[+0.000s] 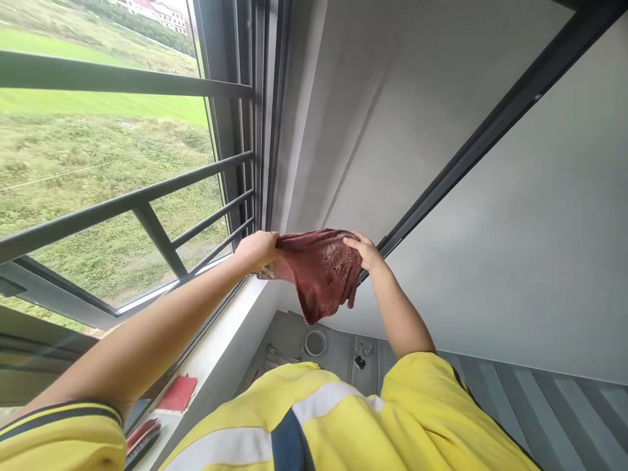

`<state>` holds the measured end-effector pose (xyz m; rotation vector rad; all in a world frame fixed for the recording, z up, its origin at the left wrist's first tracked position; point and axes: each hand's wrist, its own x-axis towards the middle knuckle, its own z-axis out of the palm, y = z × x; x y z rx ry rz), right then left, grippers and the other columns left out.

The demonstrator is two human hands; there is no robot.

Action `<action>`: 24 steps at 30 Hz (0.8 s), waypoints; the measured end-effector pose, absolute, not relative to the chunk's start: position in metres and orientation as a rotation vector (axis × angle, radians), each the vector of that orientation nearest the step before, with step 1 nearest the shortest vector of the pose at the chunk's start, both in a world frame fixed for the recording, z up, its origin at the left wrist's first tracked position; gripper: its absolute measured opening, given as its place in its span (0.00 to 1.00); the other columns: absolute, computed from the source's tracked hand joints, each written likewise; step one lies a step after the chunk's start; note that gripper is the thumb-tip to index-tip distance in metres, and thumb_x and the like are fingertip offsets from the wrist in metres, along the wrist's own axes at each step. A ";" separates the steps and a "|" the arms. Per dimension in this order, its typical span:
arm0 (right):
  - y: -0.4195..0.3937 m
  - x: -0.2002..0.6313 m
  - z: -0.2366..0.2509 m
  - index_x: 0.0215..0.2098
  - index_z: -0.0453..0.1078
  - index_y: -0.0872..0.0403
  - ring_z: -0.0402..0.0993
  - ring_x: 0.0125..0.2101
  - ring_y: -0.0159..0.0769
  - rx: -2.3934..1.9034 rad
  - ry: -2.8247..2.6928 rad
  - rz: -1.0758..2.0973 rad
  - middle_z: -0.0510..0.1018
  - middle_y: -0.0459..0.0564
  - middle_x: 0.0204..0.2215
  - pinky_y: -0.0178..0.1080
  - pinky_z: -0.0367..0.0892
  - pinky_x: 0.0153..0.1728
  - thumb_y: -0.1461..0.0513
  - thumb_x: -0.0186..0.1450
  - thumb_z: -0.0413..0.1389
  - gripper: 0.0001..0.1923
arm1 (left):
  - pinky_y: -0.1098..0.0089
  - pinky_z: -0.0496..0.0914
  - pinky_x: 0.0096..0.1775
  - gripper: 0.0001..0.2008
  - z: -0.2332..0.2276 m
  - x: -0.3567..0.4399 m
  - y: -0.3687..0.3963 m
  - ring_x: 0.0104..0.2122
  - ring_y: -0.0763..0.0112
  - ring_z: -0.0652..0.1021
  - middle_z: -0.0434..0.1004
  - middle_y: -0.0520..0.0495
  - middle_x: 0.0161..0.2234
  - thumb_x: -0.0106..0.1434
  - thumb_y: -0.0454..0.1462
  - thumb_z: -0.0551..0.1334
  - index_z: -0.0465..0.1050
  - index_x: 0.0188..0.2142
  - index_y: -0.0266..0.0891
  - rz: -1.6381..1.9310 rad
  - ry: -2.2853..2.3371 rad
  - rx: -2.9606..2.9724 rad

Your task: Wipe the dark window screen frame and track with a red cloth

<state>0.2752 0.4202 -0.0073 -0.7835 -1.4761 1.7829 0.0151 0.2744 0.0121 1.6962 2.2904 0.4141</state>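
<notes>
Head camera: a maroon cloth (324, 271) hangs stretched between the person's two bare hands, held in the air beside the window and above the inner end of the white sill (230, 317). The left hand (259, 248) is closed around the cloth's left upper edge, next to the grey window railing (142, 194). The right hand (364, 251) grips the opposite upper corner, its thumb pressed on the near face (the other fingers are mostly hidden behind the fabric). The cloth's top edge runs almost level from fist to fist, while the lower part droops in loose folds to a point; pale, dusty marks and small holes or dark specks, hard to tell which, show on its right half. A frayed greyish bit peeks out below the left hand.

Nearer the person, a flat red square (178, 393) lies on the sill, with a red-backed brush (143, 439) just beside it, partly covered by the yellow shirt (343, 425). Down on the grey floor stand a round bucket (315, 343) and a small black object (360, 362). Outside, green vegetation (108, 154) spreads beyond the railing.
</notes>
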 end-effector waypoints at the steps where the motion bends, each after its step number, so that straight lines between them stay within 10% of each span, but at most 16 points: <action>1: 0.422 0.279 -0.003 0.33 0.65 0.53 0.73 0.31 0.33 -0.795 -1.530 1.748 0.75 0.43 0.30 0.36 0.69 0.36 0.57 0.46 0.69 0.22 | 0.61 0.69 0.34 0.15 0.010 0.015 0.275 0.36 0.44 0.77 0.75 0.36 0.32 0.53 0.43 0.62 0.75 0.37 0.36 0.422 2.290 1.676; 8: 0.384 0.255 -0.012 0.46 0.67 0.50 0.58 0.59 0.47 -0.924 -1.828 0.729 0.68 0.55 0.53 0.45 0.57 0.59 0.53 0.50 0.66 0.27 | 0.68 0.70 0.38 0.25 0.035 0.034 0.279 0.31 0.60 0.76 0.76 0.48 0.26 0.52 0.58 0.61 0.76 0.29 0.39 0.882 1.567 1.402; 14: 0.352 0.223 -0.064 0.38 0.75 0.50 0.75 0.37 0.43 -0.971 -2.204 0.942 0.79 0.47 0.31 0.42 0.69 0.42 0.55 0.59 0.60 0.11 | 0.67 0.69 0.38 0.22 0.053 0.024 0.289 0.30 0.62 0.74 0.74 0.49 0.24 0.37 0.52 0.72 0.76 0.24 0.37 0.721 1.523 1.496; 18: 0.362 0.222 -0.055 0.50 0.74 0.49 0.75 0.45 0.43 -0.739 -2.265 0.995 0.80 0.46 0.44 0.41 0.68 0.47 0.56 0.67 0.50 0.17 | 0.67 0.67 0.37 0.18 0.047 -0.001 0.283 0.33 0.59 0.75 0.74 0.51 0.25 0.36 0.46 0.71 0.78 0.27 0.38 0.684 1.797 1.513; 24: 0.357 0.210 -0.028 0.48 0.77 0.46 0.76 0.40 0.44 -0.725 -2.297 0.817 0.81 0.49 0.39 0.43 0.66 0.48 0.56 0.66 0.52 0.15 | 0.68 0.65 0.31 0.28 0.047 -0.023 0.258 0.31 0.61 0.74 0.74 0.49 0.25 0.45 0.62 0.67 0.80 0.29 0.40 0.756 2.048 1.381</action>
